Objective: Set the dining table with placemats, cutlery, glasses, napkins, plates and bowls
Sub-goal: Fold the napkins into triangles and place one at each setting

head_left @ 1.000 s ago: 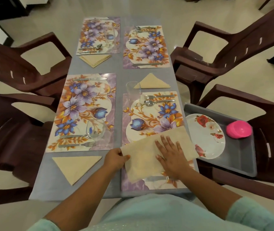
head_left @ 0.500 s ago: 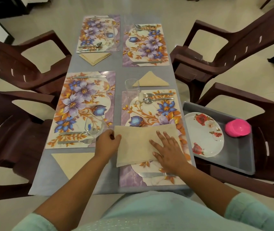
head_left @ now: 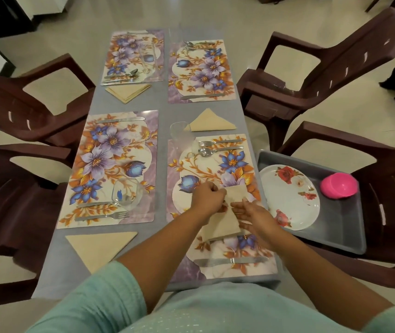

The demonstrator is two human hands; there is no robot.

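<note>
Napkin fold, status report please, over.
Left hand and right hand both gripping the napkin, part-folded over the near right placemat. Plate and pink bowl waiting in the tray. Nothing obstructing.

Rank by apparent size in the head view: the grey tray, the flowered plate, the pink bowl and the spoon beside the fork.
1. Grey tray
2. Flowered plate
3. Pink bowl
4. Spoon: longer than the bowl is wide, but far slimmer, so this last pair is unsure.
</note>
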